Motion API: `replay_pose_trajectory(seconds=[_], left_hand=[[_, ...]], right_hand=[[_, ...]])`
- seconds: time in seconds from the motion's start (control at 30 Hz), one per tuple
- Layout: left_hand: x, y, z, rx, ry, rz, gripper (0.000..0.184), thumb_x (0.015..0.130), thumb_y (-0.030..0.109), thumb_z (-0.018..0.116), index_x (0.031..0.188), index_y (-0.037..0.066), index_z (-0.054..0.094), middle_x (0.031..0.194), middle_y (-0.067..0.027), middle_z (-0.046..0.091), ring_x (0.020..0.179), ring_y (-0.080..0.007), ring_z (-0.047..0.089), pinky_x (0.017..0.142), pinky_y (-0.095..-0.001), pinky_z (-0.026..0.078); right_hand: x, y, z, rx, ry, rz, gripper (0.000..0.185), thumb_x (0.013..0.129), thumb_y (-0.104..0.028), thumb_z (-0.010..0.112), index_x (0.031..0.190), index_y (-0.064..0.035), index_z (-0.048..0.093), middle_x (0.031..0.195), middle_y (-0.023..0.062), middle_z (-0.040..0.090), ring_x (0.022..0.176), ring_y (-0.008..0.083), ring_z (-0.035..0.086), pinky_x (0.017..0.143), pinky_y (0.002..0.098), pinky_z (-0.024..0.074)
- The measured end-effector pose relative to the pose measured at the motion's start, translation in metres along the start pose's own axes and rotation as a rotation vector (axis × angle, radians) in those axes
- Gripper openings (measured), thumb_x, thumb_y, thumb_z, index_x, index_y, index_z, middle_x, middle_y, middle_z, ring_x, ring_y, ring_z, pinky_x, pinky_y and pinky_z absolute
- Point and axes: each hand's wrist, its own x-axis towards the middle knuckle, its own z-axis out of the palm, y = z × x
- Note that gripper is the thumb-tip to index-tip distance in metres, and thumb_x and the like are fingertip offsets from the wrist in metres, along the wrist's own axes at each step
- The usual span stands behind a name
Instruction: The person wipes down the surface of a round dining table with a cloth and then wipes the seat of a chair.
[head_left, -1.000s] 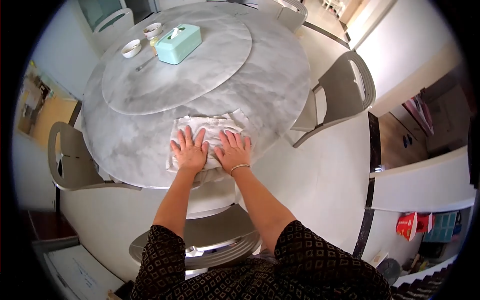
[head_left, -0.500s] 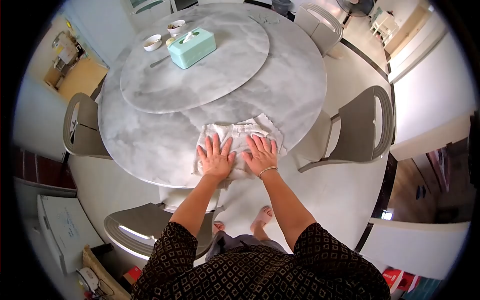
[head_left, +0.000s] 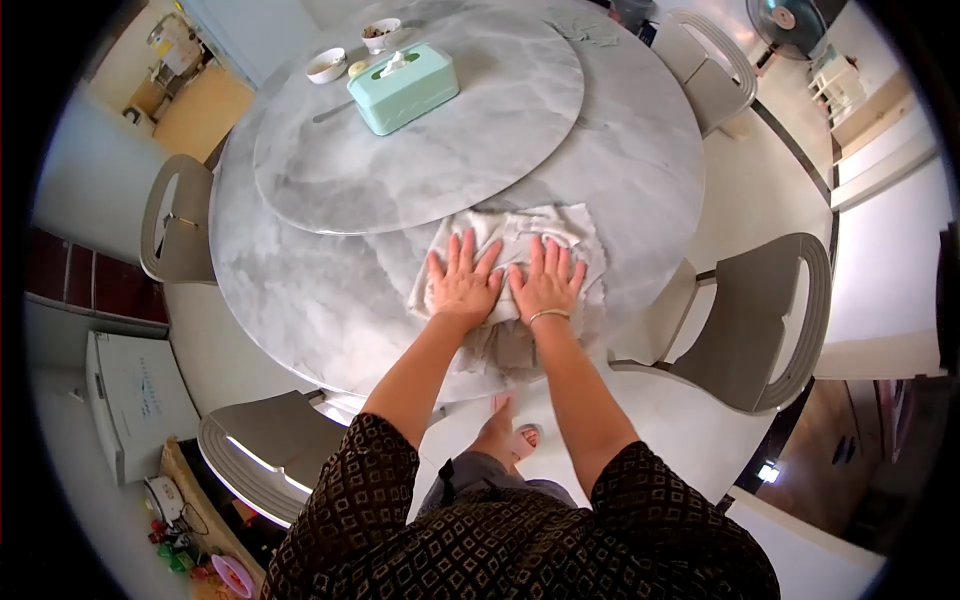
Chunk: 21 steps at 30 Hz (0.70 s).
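Observation:
A pale, crumpled cloth (head_left: 510,232) lies near the front edge of the round grey marble table (head_left: 300,310). My left hand (head_left: 465,285) presses flat on the cloth's left part, fingers spread. Beside it, my right hand (head_left: 547,285) also lies flat on the cloth, fingers apart, with a bracelet on the wrist. The two thumbs nearly meet. Some of the cloth is bunched below my palms, toward the table edge.
On the raised turntable (head_left: 330,190) stand a mint tissue box (head_left: 408,95), two white bowls (head_left: 326,66) and a knife-like utensil (head_left: 333,112). Chairs surround the table, one at right (head_left: 750,330), another at front left (head_left: 265,450). A fan (head_left: 787,25) stands far right.
Both hands have slid the cloth forward, away from the table's front edge. My view has shifted, and my feet have moved.

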Motion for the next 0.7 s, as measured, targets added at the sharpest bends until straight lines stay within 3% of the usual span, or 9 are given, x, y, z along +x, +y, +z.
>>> replay_pose_trajectory(seconds=[0.2,0.4,0.57,0.7], left_hand=[[0.077,0.037,0.008,-0.043,-0.031,0.087,0.051,0.091,0.042,0.033,0.140,0.025,0.029,0.149,-0.0087,0.017,0.137,-0.0274,0.015,0.108,-0.0548,0.007],[0.133,0.062,0.011,-0.195,-0.091,0.160,0.050,0.093,0.037,0.031,0.141,0.022,0.028,0.148,-0.0065,0.018,0.134,-0.0238,0.021,0.104,-0.0500,0.019],[0.161,0.068,0.019,-0.299,-0.085,0.174,0.049,0.093,0.034,0.030,0.140,0.017,0.028,0.147,-0.0060,0.023,0.133,-0.0194,0.025,0.107,-0.0333,0.024],[0.173,0.076,0.018,-0.403,-0.060,0.098,0.048,0.093,0.033,0.033,0.138,0.016,0.033,0.143,-0.0069,0.031,0.132,-0.0209,0.029,0.106,-0.0337,0.027]], right_hand=[[0.064,0.042,-0.007,-0.033,0.034,0.032,0.062,0.087,-0.049,0.037,0.140,-0.0186,0.027,0.144,0.0025,0.027,0.134,0.0214,0.019,0.108,0.0501,0.0045],[0.117,0.062,-0.009,-0.101,0.113,0.037,0.054,0.090,-0.042,0.036,0.139,-0.0207,0.028,0.142,0.0007,0.029,0.132,0.0193,0.022,0.108,0.0502,0.0093],[0.155,0.069,-0.014,-0.175,0.060,0.028,0.053,0.091,-0.043,0.034,0.140,-0.0221,0.027,0.143,0.0004,0.028,0.133,0.0193,0.021,0.108,0.0480,0.0111],[0.188,0.077,-0.020,-0.212,0.051,-0.070,0.052,0.092,-0.043,0.032,0.140,-0.0226,0.026,0.144,0.0000,0.027,0.134,0.0187,0.019,0.109,0.0467,0.0100]])
